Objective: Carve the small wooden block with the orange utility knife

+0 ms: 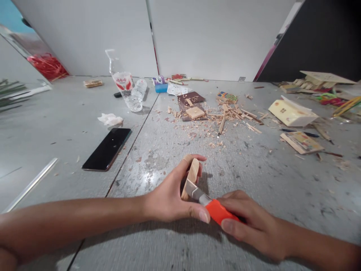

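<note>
A small light wooden piece (193,171) stands tilted in my left hand (172,195), its fingers curled behind it and the thumb stretched out in front. My right hand (254,222) is wrapped round the orange handle of a utility knife (221,212). The knife's metal blade points up and left and lies against the lower part of the wood. My left thumb tip is close to the front end of the orange handle. Both hands are above the grey table (158,248), near its front.
A black phone (107,149) lies left, with a crumpled tissue (110,119) and clear bottles (124,82) behind it. Wood shavings, a brown board (191,98) and a carving tool (221,126) lie ahead. To the right are a yellow house-shaped block (291,112) and a painted block (303,142).
</note>
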The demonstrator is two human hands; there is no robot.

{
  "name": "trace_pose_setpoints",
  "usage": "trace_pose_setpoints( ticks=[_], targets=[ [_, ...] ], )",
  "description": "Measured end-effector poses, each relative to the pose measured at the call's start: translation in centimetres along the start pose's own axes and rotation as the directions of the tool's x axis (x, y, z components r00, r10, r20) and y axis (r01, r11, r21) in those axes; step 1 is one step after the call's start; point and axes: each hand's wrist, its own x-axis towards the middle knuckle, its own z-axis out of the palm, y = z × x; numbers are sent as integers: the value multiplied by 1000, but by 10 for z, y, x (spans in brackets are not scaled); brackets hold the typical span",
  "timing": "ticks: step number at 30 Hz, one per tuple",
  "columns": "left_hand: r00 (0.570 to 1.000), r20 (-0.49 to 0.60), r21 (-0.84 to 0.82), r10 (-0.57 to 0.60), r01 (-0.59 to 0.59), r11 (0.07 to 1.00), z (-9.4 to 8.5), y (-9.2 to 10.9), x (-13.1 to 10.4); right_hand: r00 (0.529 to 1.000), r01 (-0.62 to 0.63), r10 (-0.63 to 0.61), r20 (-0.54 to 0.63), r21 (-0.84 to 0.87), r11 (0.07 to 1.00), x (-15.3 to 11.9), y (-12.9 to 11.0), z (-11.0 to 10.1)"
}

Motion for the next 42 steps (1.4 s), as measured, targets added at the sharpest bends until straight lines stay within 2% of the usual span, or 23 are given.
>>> trace_pose_setpoints(
  ticks=[7, 16, 21, 25, 29, 35, 42],
  targets=[
    [998, 50, 24, -33, 32, 999, 0, 0, -4, 998, 30, -36, 46, 122, 992, 4, -3, -5],
    [999, 28, 138, 22, -26, 990, -2, -2, -3, 998, 39, -42, 43, 56, 998, 2, -1, -4],
    [998, 40, 118, 47, -52, 992, -1, -4, -2, 996, 60, -62, 69, 39, 997, 4, 0, -4],
    [999, 49, 18, 11, -12, 1000, 2, -3, -3, 996, 29, -34, 82, 56, 998, 5, -2, -6],
    [999, 8, -25, 32, -32, 999, 4, -2, -2, 998, -19, 13, 64, 99, 995, 5, -2, -5],
    [999, 36, -36, 41, -39, 999, 2, -2, -1, 999, 2, -6, 49, 88, 996, 6, -2, -4],
    [999, 40, -43, 19, -18, 999, 1, -2, -2, 994, 45, -57, 96, 119, 992, 9, 0, -6]
  ],
)
